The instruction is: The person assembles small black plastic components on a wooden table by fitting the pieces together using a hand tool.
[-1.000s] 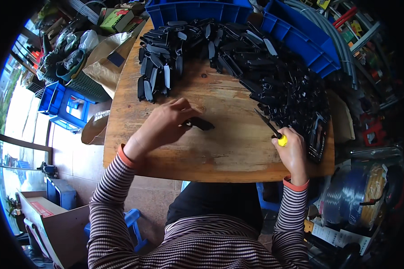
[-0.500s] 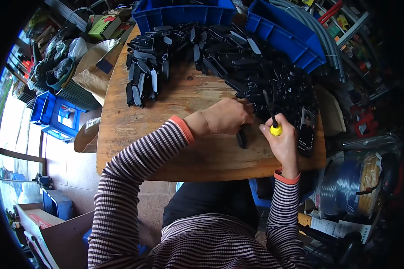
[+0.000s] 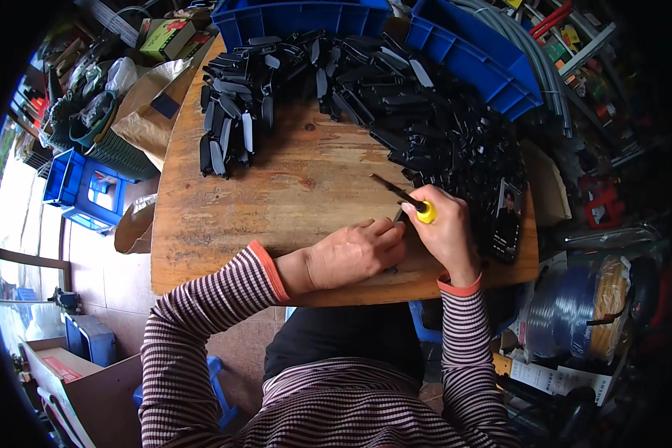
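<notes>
From the head camera, your right hand [image 3: 449, 237] is clenched around a screwdriver with a yellow butt and a dark slim shaft [image 3: 405, 199]. The shaft points away from you and to your left, up across the round wooden counter [image 3: 291, 194], so its long axis runs diagonally from your fist toward the counter's middle. Your left hand [image 3: 349, 256] lies palm down just beside the right one, its fingers [image 3: 387, 230] curled loosely and pressing on something small and dark at the near edge of the counter; only a sliver of that small black piece [image 3: 390, 269] shows under the hand, so you cannot tell its shape or whether the fingers truly grip it. The piece sits below and to the left of the screwdriver's butt, nearer your left hand, with the two hands almost touching.

Beyond your hands, a big heap of long black plastic parts [image 3: 396, 104] curves across the far and right side of the counter. A neater cluster of the same parts [image 3: 228, 127] stands at the far left. Blue plastic bins [image 3: 299, 19] sit behind the heap.
</notes>
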Tool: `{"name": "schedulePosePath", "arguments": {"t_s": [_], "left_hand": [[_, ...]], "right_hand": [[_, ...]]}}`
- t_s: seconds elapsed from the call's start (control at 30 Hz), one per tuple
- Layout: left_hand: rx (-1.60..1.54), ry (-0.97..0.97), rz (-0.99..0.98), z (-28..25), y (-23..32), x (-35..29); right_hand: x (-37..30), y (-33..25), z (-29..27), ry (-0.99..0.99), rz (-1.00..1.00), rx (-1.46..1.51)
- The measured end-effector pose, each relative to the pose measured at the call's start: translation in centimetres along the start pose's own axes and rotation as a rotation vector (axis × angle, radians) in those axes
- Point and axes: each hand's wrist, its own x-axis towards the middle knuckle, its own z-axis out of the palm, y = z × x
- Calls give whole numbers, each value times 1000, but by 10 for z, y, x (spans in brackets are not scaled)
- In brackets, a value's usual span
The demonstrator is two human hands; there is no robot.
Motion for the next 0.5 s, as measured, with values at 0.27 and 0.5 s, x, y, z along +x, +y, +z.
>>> {"name": "schedulePosePath", "arguments": {"t_s": [0.27,0.5], "left_hand": [[18,-34,-32,2,2,4],[89,-19,-25,4,5,6]], "right_hand": [[-8,-4,2,20,-2,-162],[-9,-4,2,8,32,-193]]}}
